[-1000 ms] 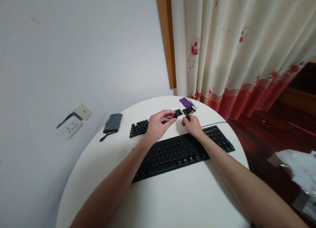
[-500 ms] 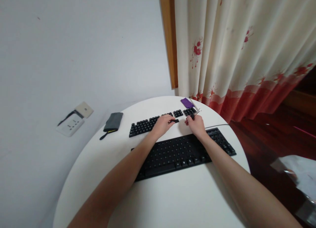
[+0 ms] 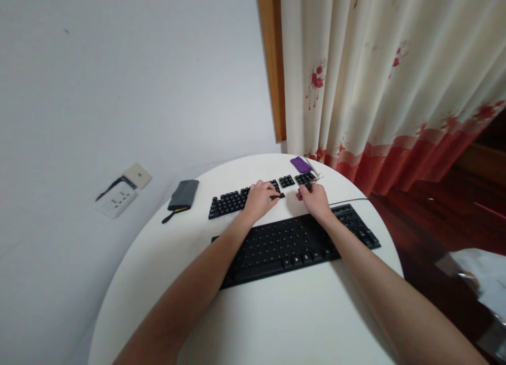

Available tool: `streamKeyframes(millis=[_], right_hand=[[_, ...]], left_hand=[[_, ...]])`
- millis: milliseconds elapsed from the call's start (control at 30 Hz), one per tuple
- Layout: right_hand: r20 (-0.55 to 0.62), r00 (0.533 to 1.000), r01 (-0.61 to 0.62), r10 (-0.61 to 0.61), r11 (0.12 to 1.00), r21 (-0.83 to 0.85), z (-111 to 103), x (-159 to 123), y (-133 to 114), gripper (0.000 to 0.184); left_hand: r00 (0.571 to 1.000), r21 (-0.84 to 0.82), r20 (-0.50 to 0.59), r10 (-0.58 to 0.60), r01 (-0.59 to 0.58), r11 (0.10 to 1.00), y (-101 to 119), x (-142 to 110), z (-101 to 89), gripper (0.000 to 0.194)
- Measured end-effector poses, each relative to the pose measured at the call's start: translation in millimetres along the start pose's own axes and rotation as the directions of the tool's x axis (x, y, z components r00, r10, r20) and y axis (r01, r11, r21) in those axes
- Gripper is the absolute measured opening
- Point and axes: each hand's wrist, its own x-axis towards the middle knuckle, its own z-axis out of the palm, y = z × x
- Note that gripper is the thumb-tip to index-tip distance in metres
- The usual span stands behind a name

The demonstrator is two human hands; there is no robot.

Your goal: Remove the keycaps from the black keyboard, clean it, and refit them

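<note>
My left hand [image 3: 259, 200] is closed on a black keycap [image 3: 280, 195] at the right end of the rows of loose keycaps [image 3: 228, 203]. My right hand [image 3: 315, 199], fingers curled, holds a keycap puller [image 3: 310, 185] with a dark handle and thin wire ends pointing up to the right. Beneath both forearms lies a black keyboard [image 3: 272, 244]. Most of its main section is stripped down to bare switch posts, while the bottom row and the right-hand block still carry some caps. My left hand hides part of the loose keycap rows.
Two smaller keycap groups, a middle one [image 3: 286, 181] and a right one [image 3: 303, 177], lie farther back. A purple cloth [image 3: 301, 164] rests at the far edge. A grey pouch [image 3: 184, 194] is at the left. The keyboard cable [image 3: 348, 200] runs off the white table's [image 3: 284, 317] right side.
My left hand has shifted slightly left with the keycap, closer to the loose rows. My right hand stays nearly still with the puller. The whole view has shifted a little.
</note>
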Motion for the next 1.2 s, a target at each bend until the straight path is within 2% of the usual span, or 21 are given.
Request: streamKeyframes(millis=[500,767,967,1200], right_hand=[[0.004,1.0,-0.01,0.01,1.0,0.013,-0.4,-0.5,-0.2,0.023],[0.011,1.0,-0.009,0.009,1.0,0.012,1.8,2.0,3.4,0.024],[0.018,1.0,-0.016,0.015,1.0,0.017,1.8,1.5,3.2,0.025],[0.017,1.0,-0.022,0.021,0.999,0.026,0.8,-0.2,0.5,0.023]], left_hand=[[0.998,0.003,-0.025,-0.052,0.052,0.999,-1.5,0.1,-2.5,0.008],[0.997,-0.001,-0.027,-0.071,0.071,0.997,1.6,-0.3,-4.2,0.021],[0.997,0.015,-0.002,-0.078,0.078,0.997,-0.1,-0.1,-2.0,0.013],[0.997,0.013,-0.012,-0.08,0.08,0.997,0.6,-0.6,-2.9,0.012]])
